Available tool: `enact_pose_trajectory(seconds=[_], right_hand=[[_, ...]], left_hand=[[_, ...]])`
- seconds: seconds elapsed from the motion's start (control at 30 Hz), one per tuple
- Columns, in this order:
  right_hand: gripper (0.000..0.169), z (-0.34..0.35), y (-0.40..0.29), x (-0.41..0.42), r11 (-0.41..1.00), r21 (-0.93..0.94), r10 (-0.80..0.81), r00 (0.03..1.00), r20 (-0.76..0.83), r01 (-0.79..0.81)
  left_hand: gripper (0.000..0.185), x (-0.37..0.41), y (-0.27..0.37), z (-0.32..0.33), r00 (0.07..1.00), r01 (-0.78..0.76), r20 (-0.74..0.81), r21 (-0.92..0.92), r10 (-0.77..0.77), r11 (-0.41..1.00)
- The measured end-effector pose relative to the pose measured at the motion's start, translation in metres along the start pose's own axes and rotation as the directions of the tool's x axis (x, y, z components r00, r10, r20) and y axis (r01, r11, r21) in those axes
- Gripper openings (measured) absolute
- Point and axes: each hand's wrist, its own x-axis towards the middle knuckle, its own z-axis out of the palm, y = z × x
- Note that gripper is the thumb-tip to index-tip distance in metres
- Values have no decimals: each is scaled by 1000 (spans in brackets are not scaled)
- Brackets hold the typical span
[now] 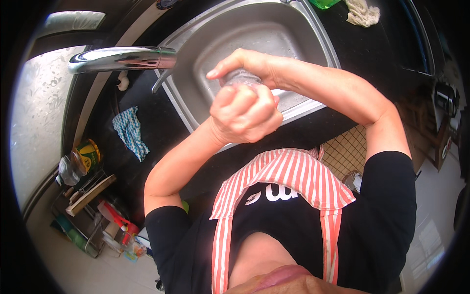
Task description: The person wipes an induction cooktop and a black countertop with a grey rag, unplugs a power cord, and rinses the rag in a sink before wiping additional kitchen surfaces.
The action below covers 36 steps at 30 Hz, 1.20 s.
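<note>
Over the stainless steel sink, my left hand is closed into a fist against a grey, translucent object. From the far side, my right hand curls round the same object, its thumb reaching out to the left. Most of the object lies hidden between the two hands, so its kind cannot be told; it looks wet. The chrome faucet spout points at the basin from the left, beside the hands and apart from them. Some water drops show on the basin floor.
A blue-and-white wavy cloth lies on the dark countertop. Further left are a yellow-labelled bottle, a wooden board and a rack with utensils. A crumpled pale cloth and a green item are beyond the sink's right side.
</note>
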Motion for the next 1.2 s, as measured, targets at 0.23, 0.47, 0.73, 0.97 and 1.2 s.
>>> enact_pose_trajectory(seconds=[0.23,0.47,0.73,0.97,1.2], right_hand=[[22,-7,5,25,836,-546,-15,992,-122,-55],[20,-31,35,61,481,-864,-36,982,-184,-145],[32,-65,81,97,247,-956,-112,976,-188,-156],[29,-61,102,97,219,-956,-237,940,-245,-194],[36,-39,79,60,306,-923,-352,872,-339,-235]], left_hand=[[14,-25,8,36,993,-78,83,-56,83,995],[12,-80,26,85,935,-164,292,-154,204,974],[22,-128,42,121,794,-279,501,-204,345,938],[47,-155,60,141,371,-270,858,-266,355,925],[35,-108,39,114,656,-77,669,-402,349,913]])
